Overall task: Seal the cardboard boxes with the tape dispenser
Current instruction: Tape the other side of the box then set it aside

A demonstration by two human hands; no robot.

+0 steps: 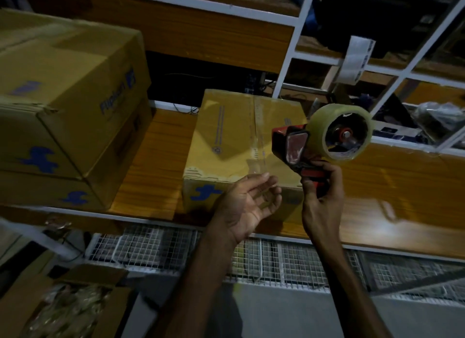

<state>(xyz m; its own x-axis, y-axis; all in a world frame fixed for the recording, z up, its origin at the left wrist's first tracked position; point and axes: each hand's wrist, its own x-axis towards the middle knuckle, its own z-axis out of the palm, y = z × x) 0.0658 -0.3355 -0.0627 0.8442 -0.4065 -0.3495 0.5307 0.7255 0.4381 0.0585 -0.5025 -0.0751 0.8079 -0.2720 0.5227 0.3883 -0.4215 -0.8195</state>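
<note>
- I've got the right hand (320, 186) wrapped round the red handle of the tape dispenser (324, 139), lifted clear of the wooden shelf (377, 186); its roll of clear tape (341, 131) points up and to the right
- The left hand (247, 201) hangs palm-up with loosely curled fingers just in front of the small box (241, 141); there may be a clear film at the fingertips, but I cannot tell if it holds any
- The key relation: the small box sits just beyond and left of the dispenser, its glossy taped seam running away from me along the lid; the left hand is the nearer one, the dispenser's mouth faces down-left toward that lid
- Cardboard is matte tan, with blue printing; lid corners look scuffed
- Two large boxes (63, 106) stacked at the far left on the same shelf, well apart from both hands; I judge they come next
</note>
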